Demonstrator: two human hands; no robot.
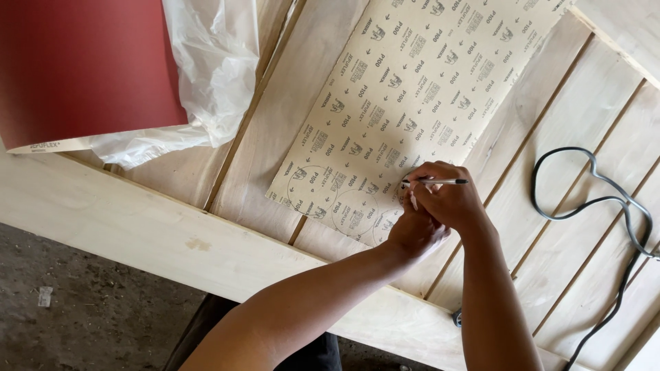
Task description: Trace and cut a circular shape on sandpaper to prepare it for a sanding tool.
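2 bare forearms, unsleeved from the wrists down to the lower edge of the view: left forearm (309, 302) seen long and rounded, right forearm (491, 295) seen shorter and broader. Left hand (414, 232) bare, largely hidden behind the other, only its back and wrist on show. Right hand (447, 199) bare as well, with knuckles and creased finger joints in plain sight and 1 short, pale fingernail at its lower left edge. Between the 2 arms, at the very bottom, a patch of dark clothing (309, 354), black or nearly so, plain; kind of garment impossible to tell.
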